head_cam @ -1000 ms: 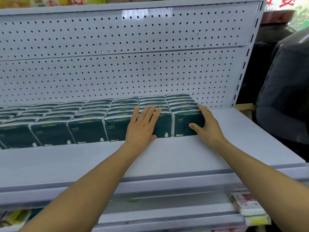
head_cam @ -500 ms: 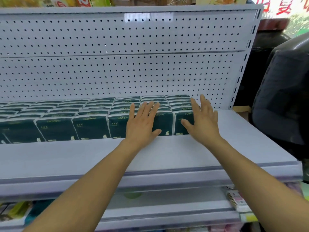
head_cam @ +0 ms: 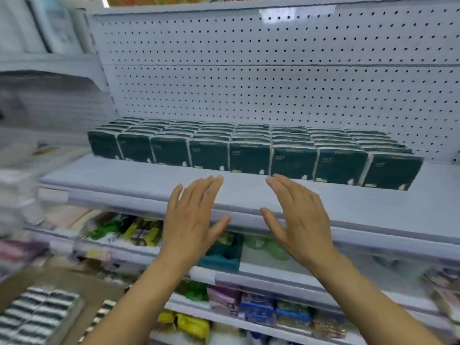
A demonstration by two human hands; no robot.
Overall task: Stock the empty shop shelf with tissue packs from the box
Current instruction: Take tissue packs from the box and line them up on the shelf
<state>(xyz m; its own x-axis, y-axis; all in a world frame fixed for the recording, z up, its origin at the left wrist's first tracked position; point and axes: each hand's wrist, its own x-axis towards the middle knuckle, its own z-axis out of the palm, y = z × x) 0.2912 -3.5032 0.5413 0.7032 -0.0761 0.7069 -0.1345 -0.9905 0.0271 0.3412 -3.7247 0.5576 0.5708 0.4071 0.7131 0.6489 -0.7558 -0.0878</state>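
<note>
Shop: pegboard shelving [head_cam: 273, 83] w/ packaged goods [head_cam: 258, 310]

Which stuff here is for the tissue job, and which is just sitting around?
For the job: dark green tissue packs, white shelf, left hand, right hand.
Just around: green and yellow packets, teal box, blue packs.

Bright, even light from above, hardly a shadow anywhere. A white glare patch sits high on the pegboard [head_cam: 296, 13]. Heavy motion blur smears the left edge and the lower shelves [head_cam: 249, 307]; the box [head_cam: 37, 317] is streaky. Wide-angle bend tilts the shelf [head_cam: 124, 175]. Packs [head_cam: 251, 155] read soft, labels illegible.
</note>
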